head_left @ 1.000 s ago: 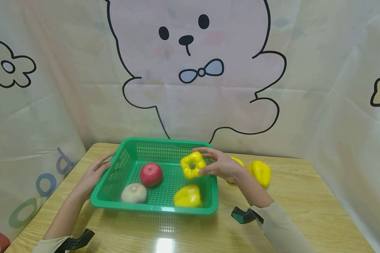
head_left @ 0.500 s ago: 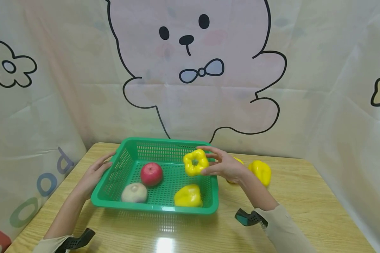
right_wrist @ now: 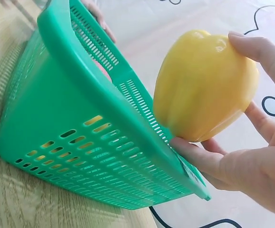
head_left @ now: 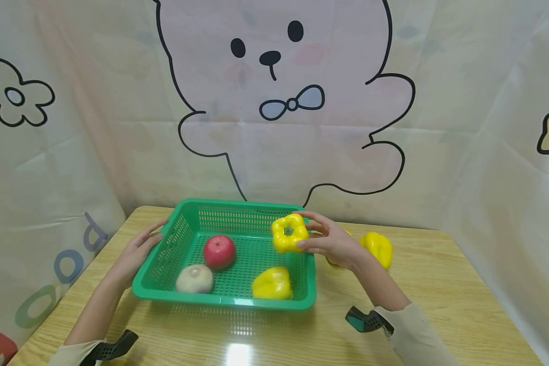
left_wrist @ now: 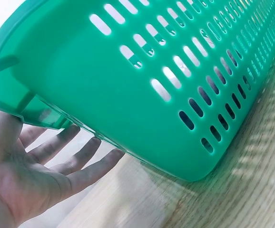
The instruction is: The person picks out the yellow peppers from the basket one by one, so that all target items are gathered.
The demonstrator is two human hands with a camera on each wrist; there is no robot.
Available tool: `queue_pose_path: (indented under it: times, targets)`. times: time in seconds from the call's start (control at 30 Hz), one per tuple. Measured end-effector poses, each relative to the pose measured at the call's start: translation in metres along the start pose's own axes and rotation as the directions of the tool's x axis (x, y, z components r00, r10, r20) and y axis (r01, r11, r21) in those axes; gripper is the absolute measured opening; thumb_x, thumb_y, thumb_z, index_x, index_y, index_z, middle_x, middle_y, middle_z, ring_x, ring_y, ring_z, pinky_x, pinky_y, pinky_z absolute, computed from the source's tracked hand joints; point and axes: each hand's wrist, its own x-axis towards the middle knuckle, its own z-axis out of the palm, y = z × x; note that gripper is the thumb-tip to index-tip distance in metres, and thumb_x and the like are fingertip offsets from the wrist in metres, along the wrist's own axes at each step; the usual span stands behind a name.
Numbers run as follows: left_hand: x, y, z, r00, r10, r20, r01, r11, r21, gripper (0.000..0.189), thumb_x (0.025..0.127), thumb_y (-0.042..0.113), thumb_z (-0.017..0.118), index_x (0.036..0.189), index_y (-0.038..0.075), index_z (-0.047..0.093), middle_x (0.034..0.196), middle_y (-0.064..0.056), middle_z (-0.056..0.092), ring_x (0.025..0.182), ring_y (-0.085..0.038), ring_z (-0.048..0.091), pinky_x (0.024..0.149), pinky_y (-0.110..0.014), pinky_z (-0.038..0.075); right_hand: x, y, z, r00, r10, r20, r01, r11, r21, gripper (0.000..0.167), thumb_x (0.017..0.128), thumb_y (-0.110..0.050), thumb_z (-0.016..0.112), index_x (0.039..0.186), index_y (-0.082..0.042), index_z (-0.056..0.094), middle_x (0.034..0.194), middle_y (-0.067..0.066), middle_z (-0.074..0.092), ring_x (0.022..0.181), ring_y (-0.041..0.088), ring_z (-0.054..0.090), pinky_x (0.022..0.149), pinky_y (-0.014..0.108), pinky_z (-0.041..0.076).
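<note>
Head view, right hand point(head_left: 331, 245): fingers and thumb are gripping a yellow pepper point(head_left: 290, 222), right of centre, showing over the right end of the green basket point(head_left: 210, 299).
Head view, left hand point(head_left: 134, 256): it is resting against the basket's left rim, left of centre, its fingers fairly straight.
Head view, basket contents: a red fruit point(head_left: 219, 252) and a pale round item point(head_left: 194, 279) are sitting left of centre; a second pepper point(head_left: 273, 283) is lying lower right.
Head view, table point(head_left: 453, 295): a third pepper point(head_left: 377, 249) is lying right of the basket.
Left wrist view, fingers: they are stretching, slightly spread, at lower left, fingertips touching the basket.
Right wrist view, yellow pepper: it is showing upper right of centre, fingers parted around its body.
</note>
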Motion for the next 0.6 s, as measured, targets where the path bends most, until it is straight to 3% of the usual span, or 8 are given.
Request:
queue_pose_path:
  times: [0.6]
  targets:
    - [0.0, 0.001, 0.0, 1.0, -0.005, 0.005, 0.005, 1.0, 0.006, 0.058, 0.115, 0.036, 0.045, 0.167, 0.016, 0.029, 0.116, 0.016, 0.068, 0.092, -0.01, 0.071, 0.074, -0.033, 0.062, -0.016, 0.006, -0.01, 0.998, -0.069, -0.003, 0.069, 0.997, 0.04, 0.073, 0.1, -0.008, 0.068, 0.162, -0.001, 0.03, 0.16, 0.027, 0.032, 0.126, 0.023, 0.056, 0.103, 0.029, 0.054]
